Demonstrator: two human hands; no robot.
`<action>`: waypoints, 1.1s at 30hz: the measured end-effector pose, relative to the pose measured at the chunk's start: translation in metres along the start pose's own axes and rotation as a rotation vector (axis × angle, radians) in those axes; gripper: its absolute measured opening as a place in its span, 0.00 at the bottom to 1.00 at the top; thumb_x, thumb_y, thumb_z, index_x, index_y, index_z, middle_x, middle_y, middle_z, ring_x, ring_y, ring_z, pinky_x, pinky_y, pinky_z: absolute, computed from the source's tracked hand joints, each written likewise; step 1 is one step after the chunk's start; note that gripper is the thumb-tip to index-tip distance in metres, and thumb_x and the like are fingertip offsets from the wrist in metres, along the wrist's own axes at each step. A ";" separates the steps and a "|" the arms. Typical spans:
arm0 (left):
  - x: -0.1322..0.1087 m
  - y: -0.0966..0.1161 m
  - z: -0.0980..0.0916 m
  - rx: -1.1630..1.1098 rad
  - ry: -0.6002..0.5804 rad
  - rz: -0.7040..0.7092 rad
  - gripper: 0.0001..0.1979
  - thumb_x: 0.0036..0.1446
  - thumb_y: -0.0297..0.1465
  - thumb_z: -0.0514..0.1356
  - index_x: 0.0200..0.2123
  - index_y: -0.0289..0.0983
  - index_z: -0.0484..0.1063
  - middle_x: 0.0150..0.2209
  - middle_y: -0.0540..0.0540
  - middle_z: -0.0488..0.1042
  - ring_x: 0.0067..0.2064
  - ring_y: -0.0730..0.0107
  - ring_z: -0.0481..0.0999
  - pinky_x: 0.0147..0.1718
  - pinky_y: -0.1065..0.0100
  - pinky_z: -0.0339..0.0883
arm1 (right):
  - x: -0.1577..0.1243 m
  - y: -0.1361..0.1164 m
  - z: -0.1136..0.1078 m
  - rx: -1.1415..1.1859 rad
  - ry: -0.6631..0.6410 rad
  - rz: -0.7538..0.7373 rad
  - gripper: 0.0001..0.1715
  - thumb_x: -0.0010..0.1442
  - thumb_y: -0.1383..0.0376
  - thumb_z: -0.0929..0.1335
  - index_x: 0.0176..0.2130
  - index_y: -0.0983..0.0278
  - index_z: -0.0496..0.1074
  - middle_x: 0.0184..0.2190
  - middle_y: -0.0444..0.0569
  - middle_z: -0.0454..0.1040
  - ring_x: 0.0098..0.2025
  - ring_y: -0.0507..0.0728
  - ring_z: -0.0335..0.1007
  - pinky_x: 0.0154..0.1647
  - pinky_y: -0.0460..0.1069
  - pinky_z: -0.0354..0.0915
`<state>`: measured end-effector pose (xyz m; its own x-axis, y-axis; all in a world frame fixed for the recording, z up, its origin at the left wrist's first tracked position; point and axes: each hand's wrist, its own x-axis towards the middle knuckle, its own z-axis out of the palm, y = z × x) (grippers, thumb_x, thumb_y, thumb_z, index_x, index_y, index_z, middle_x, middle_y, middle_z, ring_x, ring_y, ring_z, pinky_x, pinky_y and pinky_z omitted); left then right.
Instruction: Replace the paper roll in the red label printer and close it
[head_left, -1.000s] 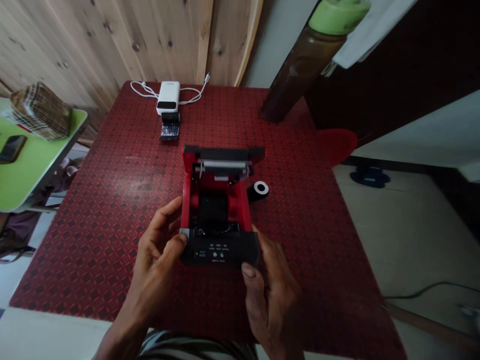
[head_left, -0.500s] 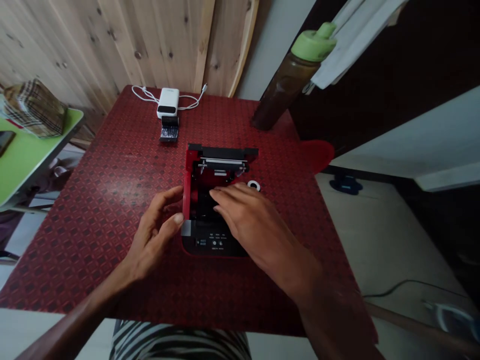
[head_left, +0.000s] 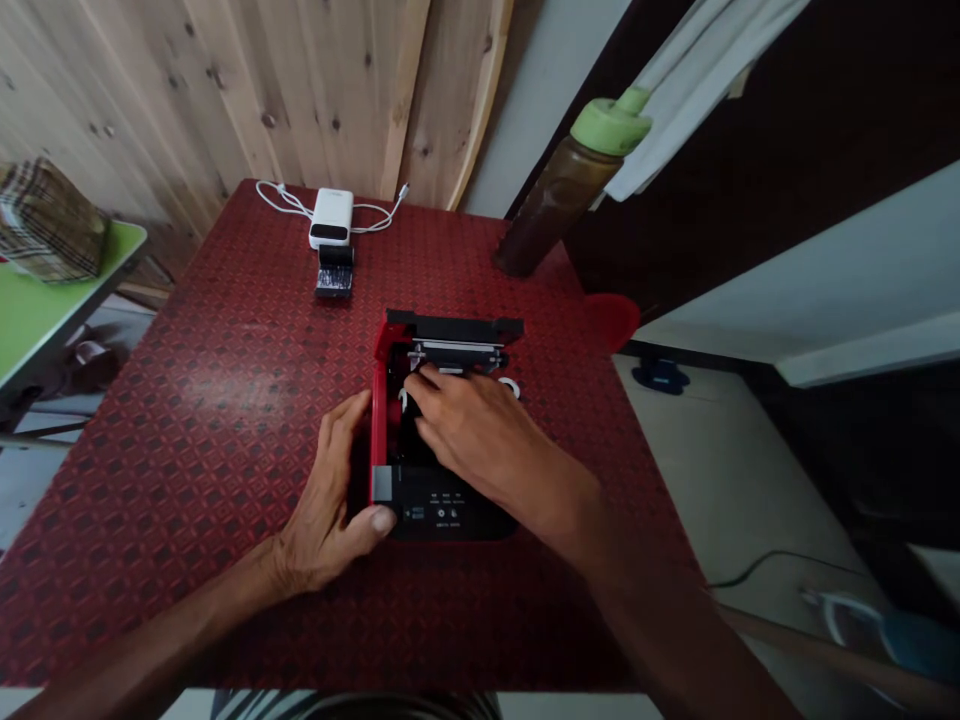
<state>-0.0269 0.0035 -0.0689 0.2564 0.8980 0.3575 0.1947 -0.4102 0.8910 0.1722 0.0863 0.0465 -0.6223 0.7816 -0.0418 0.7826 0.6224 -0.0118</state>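
Head view shows me the red and black thermal printer point(head_left: 446, 515) in the middle of the red patterned table point(head_left: 187, 450), with its cover standing open at the far side. The compartment is not closed yet, and a white ring point(head_left: 512, 387) lies just behind it on the right. My right hand point(head_left: 480, 430) reaches in with bent fingers; I cannot tell if they pinch something. My left hand point(head_left: 326, 510) stays open, curved against the printer's near left side.
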 end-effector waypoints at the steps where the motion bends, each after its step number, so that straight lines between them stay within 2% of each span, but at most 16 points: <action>1: 0.000 0.001 -0.001 0.008 -0.003 -0.002 0.43 0.80 0.53 0.55 0.89 0.52 0.46 0.83 0.36 0.55 0.82 0.32 0.56 0.81 0.28 0.49 | -0.003 -0.002 -0.002 -0.008 0.028 0.009 0.19 0.72 0.79 0.69 0.55 0.65 0.83 0.49 0.58 0.89 0.46 0.65 0.88 0.41 0.56 0.78; 5: 0.001 0.009 -0.003 0.008 -0.002 -0.028 0.41 0.80 0.54 0.55 0.89 0.55 0.47 0.82 0.37 0.56 0.81 0.32 0.56 0.81 0.29 0.48 | -0.029 -0.005 -0.010 0.042 0.243 0.004 0.12 0.71 0.78 0.72 0.46 0.63 0.82 0.42 0.53 0.88 0.42 0.63 0.87 0.40 0.55 0.79; 8: 0.000 0.010 -0.004 -0.013 -0.002 -0.067 0.42 0.80 0.54 0.56 0.89 0.55 0.49 0.83 0.38 0.56 0.82 0.31 0.56 0.81 0.28 0.48 | -0.065 0.003 -0.020 0.244 0.459 0.034 0.11 0.73 0.75 0.72 0.51 0.63 0.82 0.46 0.52 0.90 0.46 0.61 0.88 0.49 0.56 0.82; 9: 0.000 0.010 -0.004 -0.022 0.002 -0.075 0.42 0.79 0.54 0.57 0.89 0.54 0.50 0.83 0.38 0.57 0.82 0.30 0.55 0.81 0.28 0.47 | -0.080 0.009 -0.023 0.339 0.516 0.070 0.13 0.74 0.73 0.72 0.54 0.62 0.81 0.48 0.51 0.90 0.48 0.60 0.88 0.54 0.56 0.83; 11: -0.001 0.009 -0.004 -0.039 0.011 -0.093 0.44 0.77 0.54 0.59 0.88 0.52 0.52 0.83 0.38 0.57 0.82 0.28 0.55 0.81 0.27 0.47 | -0.110 0.021 -0.021 0.513 0.557 0.164 0.16 0.74 0.68 0.75 0.58 0.56 0.81 0.50 0.47 0.90 0.49 0.60 0.88 0.55 0.57 0.83; 14: -0.002 0.010 -0.004 -0.052 0.026 -0.125 0.44 0.76 0.55 0.61 0.88 0.52 0.55 0.83 0.37 0.59 0.82 0.27 0.56 0.81 0.28 0.49 | -0.145 0.039 0.003 0.720 0.650 0.383 0.15 0.71 0.63 0.79 0.56 0.52 0.85 0.48 0.46 0.90 0.48 0.61 0.88 0.51 0.58 0.84; 17: -0.002 0.012 -0.003 -0.029 0.026 -0.146 0.44 0.76 0.57 0.59 0.87 0.52 0.55 0.83 0.37 0.59 0.82 0.26 0.57 0.81 0.28 0.49 | -0.159 0.045 0.047 0.877 0.576 0.594 0.15 0.69 0.62 0.79 0.55 0.55 0.87 0.51 0.49 0.92 0.51 0.61 0.91 0.53 0.56 0.85; 18: -0.002 0.013 -0.002 -0.013 0.025 -0.154 0.44 0.76 0.58 0.59 0.87 0.52 0.54 0.84 0.37 0.58 0.82 0.25 0.56 0.80 0.27 0.49 | -0.158 0.044 0.061 0.912 0.535 0.622 0.16 0.68 0.62 0.78 0.55 0.56 0.88 0.52 0.50 0.93 0.52 0.62 0.92 0.54 0.56 0.85; 20: -0.002 0.015 -0.001 0.030 0.038 -0.174 0.46 0.76 0.62 0.57 0.87 0.51 0.54 0.84 0.37 0.58 0.82 0.23 0.57 0.80 0.26 0.51 | -0.152 0.039 0.086 0.958 0.492 0.623 0.18 0.66 0.63 0.76 0.55 0.57 0.88 0.52 0.51 0.93 0.53 0.63 0.92 0.56 0.57 0.85; 22: -0.001 0.017 0.000 0.076 0.057 -0.192 0.48 0.75 0.66 0.55 0.87 0.50 0.55 0.83 0.36 0.60 0.81 0.22 0.60 0.79 0.24 0.55 | -0.145 0.034 0.100 0.981 0.464 0.603 0.18 0.66 0.63 0.75 0.54 0.56 0.89 0.52 0.51 0.93 0.53 0.63 0.92 0.58 0.58 0.85; 25: 0.000 0.020 -0.001 0.130 0.046 -0.178 0.49 0.75 0.68 0.52 0.87 0.50 0.54 0.83 0.36 0.61 0.80 0.23 0.63 0.77 0.22 0.60 | -0.143 0.030 0.103 0.988 0.405 0.559 0.22 0.67 0.65 0.74 0.58 0.54 0.88 0.56 0.51 0.92 0.58 0.64 0.91 0.63 0.60 0.83; 27: 0.001 0.020 -0.002 0.141 0.032 -0.149 0.47 0.76 0.66 0.52 0.87 0.51 0.53 0.83 0.36 0.60 0.81 0.24 0.62 0.78 0.23 0.60 | -0.150 0.035 0.098 0.974 0.359 0.531 0.28 0.66 0.67 0.74 0.62 0.52 0.87 0.61 0.51 0.90 0.61 0.65 0.89 0.67 0.62 0.82; 30: 0.000 0.016 -0.004 0.119 0.013 -0.127 0.47 0.77 0.64 0.53 0.88 0.52 0.51 0.84 0.37 0.58 0.82 0.24 0.60 0.78 0.22 0.57 | -0.162 0.052 0.085 0.949 0.302 0.510 0.34 0.66 0.69 0.72 0.67 0.51 0.84 0.64 0.50 0.89 0.59 0.63 0.90 0.64 0.61 0.84; 33: -0.002 0.010 -0.007 0.120 0.006 -0.094 0.44 0.78 0.62 0.53 0.89 0.54 0.50 0.84 0.39 0.58 0.81 0.25 0.60 0.78 0.22 0.57 | -0.159 0.075 0.074 0.891 0.339 0.528 0.26 0.70 0.68 0.70 0.61 0.53 0.87 0.59 0.50 0.91 0.57 0.63 0.91 0.61 0.61 0.84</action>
<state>-0.0315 -0.0014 -0.0585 0.2261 0.9341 0.2762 0.3296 -0.3402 0.8807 0.3308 0.0061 -0.0214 -0.0697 0.9973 0.0217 0.5986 0.0592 -0.7988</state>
